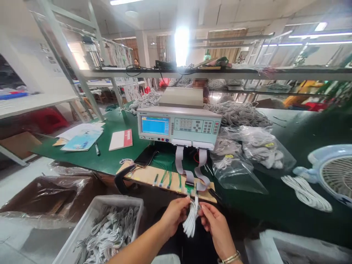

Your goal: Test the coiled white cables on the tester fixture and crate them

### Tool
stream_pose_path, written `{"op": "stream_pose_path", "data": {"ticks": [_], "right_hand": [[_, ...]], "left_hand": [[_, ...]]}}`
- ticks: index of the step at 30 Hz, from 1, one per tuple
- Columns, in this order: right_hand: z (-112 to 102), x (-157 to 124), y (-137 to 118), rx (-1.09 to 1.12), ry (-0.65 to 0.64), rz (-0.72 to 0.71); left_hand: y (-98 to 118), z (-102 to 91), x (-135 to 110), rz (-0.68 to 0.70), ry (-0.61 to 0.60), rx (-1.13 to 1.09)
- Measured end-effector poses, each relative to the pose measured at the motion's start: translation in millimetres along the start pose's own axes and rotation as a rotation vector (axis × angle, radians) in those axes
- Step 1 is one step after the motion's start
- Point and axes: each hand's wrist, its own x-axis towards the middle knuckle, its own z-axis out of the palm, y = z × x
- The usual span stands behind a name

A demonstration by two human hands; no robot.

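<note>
A coiled bundle of white cable (pixel 189 223) hangs between my hands at the front edge of a wooden test board (pixel 150 178). My left hand (pixel 175 214) is closed, its thumb and finger pinching the cable's end close to a small green circuit board (pixel 189 189). On the other side, my right hand (pixel 216 222) pinches the cable near the top of the bundle. The fingertips partly hide the cable ends. Two grey ribbon cables (pixel 179 159) run from the board up to a bench tester (pixel 180 124) with a lit blue screen. Several green wires (pixel 166 178) lie along the board.
At lower left stands a clear plastic bin (pixel 95 205) of coiled cables. Bagged cables (pixel 261 150), a loose white coil (pixel 306 192) and a fan (pixel 334 170) are on the right. A phone (pixel 145 156), notebook (pixel 121 140) and marker (pixel 97 149) lie left. A person sits behind the tester.
</note>
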Motion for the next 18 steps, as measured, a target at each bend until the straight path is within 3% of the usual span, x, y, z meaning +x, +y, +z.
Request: {"op": "stream_pose_path", "data": {"ticks": [8, 14, 18], "right_hand": [[4, 31, 6, -0.253, -0.035, 0.108], [13, 31, 3, -0.271, -0.044, -0.022], [23, 18, -11, -0.356, -0.049, -0.212]], "left_hand": [[11, 5.5, 14, -0.023, -0.033, 0.110], [10, 6.5, 16, 0.014, 0.007, 0.144], [6, 6.6, 8, 0.040, 0.033, 0.096]]}}
